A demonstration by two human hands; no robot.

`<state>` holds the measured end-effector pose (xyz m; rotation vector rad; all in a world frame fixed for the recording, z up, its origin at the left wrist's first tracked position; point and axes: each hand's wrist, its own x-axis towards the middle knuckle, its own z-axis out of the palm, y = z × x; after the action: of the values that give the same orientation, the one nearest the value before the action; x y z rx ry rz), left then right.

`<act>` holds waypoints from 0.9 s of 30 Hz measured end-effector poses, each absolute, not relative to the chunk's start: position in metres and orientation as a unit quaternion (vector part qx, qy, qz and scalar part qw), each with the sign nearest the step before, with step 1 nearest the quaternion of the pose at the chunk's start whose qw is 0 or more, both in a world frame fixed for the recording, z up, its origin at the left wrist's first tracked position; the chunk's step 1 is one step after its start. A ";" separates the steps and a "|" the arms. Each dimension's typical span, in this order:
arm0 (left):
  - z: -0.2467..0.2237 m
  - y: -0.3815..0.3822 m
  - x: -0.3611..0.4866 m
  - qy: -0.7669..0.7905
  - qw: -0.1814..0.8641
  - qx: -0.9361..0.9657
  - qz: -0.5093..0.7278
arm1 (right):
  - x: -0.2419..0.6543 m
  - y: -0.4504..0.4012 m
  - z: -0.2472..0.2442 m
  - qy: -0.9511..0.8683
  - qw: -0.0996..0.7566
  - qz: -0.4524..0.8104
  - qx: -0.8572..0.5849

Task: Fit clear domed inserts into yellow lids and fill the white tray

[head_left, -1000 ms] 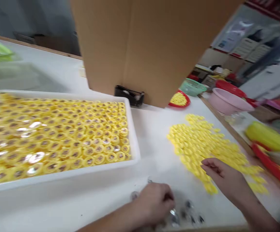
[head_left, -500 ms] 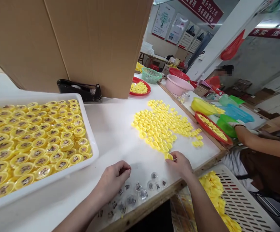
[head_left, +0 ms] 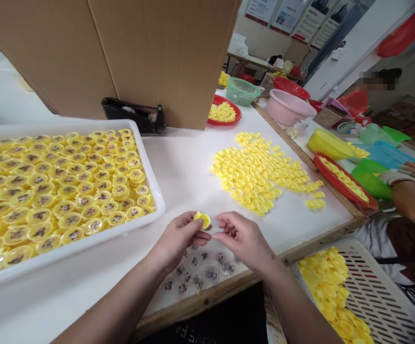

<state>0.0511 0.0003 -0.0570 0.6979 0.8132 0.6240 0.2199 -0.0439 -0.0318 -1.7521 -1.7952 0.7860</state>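
My left hand [head_left: 179, 236] pinches a small round yellow plastic piece [head_left: 203, 219] with a shallow hollow and a small tab, its hollow side facing up. Just to the right is my right hand [head_left: 243, 236], thumb and fingers apart and slightly curled, with nothing visible between them. Below both hands, several clear round covers [head_left: 210, 273] with small dark-and-white animal pictures lie on the white table, partly hidden by the hands. Beyond the hands spreads a pile of similar yellow pieces [head_left: 254, 179].
At left, a white tray [head_left: 159, 200] holds rows of yellow pieces topped with picture covers. A black tape dispenser [head_left: 136, 117] stands before a cardboard box [head_left: 164, 57]. A wooden edge [head_left: 207, 298] borders the table. At right, a co-worker's gloved hand [head_left: 397, 177] is by a green basin [head_left: 367, 179].
The yellow piece has gone from my right hand at the pile's edge to my left hand. My right hand moved left, my left hand moved up and right; the view shifted.
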 end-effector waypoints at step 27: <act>-0.064 0.002 0.051 0.357 0.836 0.293 0.297 | 0.238 -0.046 -0.047 -0.457 0.393 0.592 -0.535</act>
<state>0.0514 0.0018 -0.0645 0.6194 0.7549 0.6277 0.2375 -0.0461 -0.0469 -1.3578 -1.1596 1.5028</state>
